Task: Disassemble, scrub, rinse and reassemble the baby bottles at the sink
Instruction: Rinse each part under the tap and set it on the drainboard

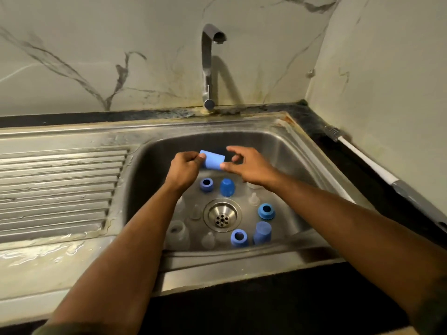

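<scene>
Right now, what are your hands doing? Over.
Left hand and right hand both pinch blue cap over sink. Tap off. Nothing blocking.

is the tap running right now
Off. No stream falls from the tap's spout, and the sink basin shows no water pouring in.

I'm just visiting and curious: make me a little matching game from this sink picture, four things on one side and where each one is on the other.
Things:
1. blue cap
2. drain
3. brush
4. tap

Places:
A. on the dark counter by the right wall
B. held between both hands over the basin
C. standing behind the basin
D. in the middle of the basin floor

Pairs: 1-B, 2-D, 3-A, 4-C
</scene>
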